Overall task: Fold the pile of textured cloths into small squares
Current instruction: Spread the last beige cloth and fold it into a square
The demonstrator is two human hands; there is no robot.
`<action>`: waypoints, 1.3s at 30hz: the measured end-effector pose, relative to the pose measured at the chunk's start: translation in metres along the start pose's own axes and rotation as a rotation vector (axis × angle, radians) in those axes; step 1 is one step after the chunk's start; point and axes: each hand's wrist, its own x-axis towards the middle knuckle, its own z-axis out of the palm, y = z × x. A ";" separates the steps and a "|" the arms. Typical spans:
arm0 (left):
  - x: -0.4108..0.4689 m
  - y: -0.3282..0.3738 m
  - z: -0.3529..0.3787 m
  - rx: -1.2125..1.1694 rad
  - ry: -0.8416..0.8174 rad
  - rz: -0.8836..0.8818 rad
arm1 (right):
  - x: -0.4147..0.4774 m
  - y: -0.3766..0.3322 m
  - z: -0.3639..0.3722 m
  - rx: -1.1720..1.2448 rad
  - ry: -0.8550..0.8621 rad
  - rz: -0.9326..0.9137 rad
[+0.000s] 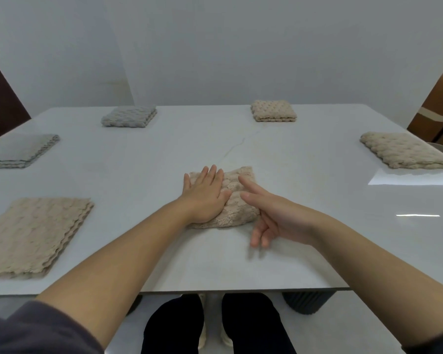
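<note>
A beige textured cloth (237, 200), folded into a small thick square, lies at the middle of the white table (215, 264). My left hand (206, 192) presses flat on its left half with straight fingers. My right hand (274, 213) hovers at the cloth's right edge, fingers relaxed and spread, holding nothing; its index finger points over the cloth's top. A flat pile of beige cloths (33, 235) lies at the near left.
A grey flat pile (21, 150) sits at the far left. Folded squares lie at the back: a grey one (129, 116) and a beige one (273, 111). Another beige stack (404, 153) rests at the right edge. My legs show below the table's front edge.
</note>
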 end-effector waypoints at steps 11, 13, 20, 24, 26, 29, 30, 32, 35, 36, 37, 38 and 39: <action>-0.010 0.003 0.006 0.004 0.155 0.019 | -0.027 0.000 -0.027 -0.204 0.252 0.023; -0.014 0.005 0.003 -0.035 0.238 0.032 | -0.019 -0.003 -0.025 -0.442 0.444 -0.077; -0.026 0.007 -0.005 0.001 0.314 -0.002 | 0.041 -0.009 0.006 -1.221 0.455 -0.272; -0.026 0.003 0.011 0.001 0.191 -0.038 | 0.053 0.009 0.005 -1.365 0.324 -0.091; -0.024 0.000 0.010 0.020 0.195 -0.024 | 0.052 0.009 0.004 -1.378 0.347 -0.112; -0.026 -0.003 0.009 0.036 0.176 -0.010 | 0.051 0.010 0.005 -1.382 0.331 -0.108; -0.027 -0.004 0.011 0.031 0.163 -0.010 | 0.050 0.012 0.005 -1.383 0.321 -0.100; -0.027 -0.006 0.012 0.022 0.158 -0.006 | 0.049 0.013 0.003 -1.399 0.327 -0.110; -0.029 -0.006 0.011 0.010 0.173 0.017 | 0.047 0.010 0.004 -1.394 0.304 -0.072; -0.030 -0.007 0.010 -0.001 0.186 0.034 | 0.047 0.007 0.003 -1.397 0.288 -0.057; -0.034 -0.010 0.009 -0.023 0.203 0.061 | 0.046 0.003 0.001 -1.397 0.276 -0.052; -0.038 -0.014 0.007 -0.053 0.233 0.111 | 0.045 -0.002 -0.002 -1.376 0.279 -0.060; -0.044 -0.020 0.004 -0.084 0.279 0.189 | 0.045 -0.009 -0.006 -1.333 0.303 -0.086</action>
